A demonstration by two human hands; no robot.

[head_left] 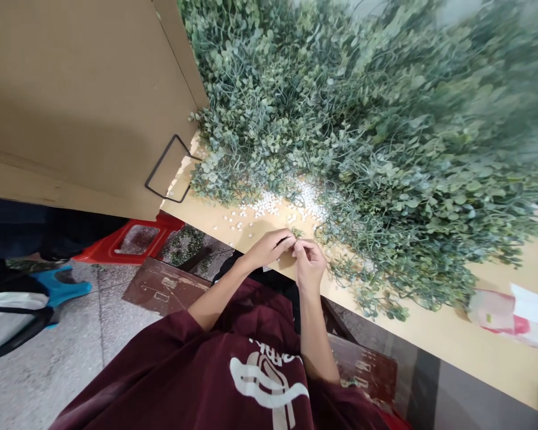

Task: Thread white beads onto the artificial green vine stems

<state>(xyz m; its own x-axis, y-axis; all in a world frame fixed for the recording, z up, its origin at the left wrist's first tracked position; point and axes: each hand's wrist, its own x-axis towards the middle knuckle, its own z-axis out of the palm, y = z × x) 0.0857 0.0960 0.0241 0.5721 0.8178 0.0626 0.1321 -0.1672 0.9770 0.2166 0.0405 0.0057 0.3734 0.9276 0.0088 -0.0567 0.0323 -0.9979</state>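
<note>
My left hand and my right hand meet at the near edge of a pale wooden table. Both have their fingers pinched together around a small green sprig held between them. Just beyond my hands lies a scatter of small white beads on the tabletop. A very large heap of artificial green foliage stems covers most of the table behind the beads. My dark red sleeves and shirt fill the bottom of the view.
A big cardboard box with a black wire handle stands at the left. A red plastic stool and a brown bench sit below the table. A white and red plastic bag lies at the right edge.
</note>
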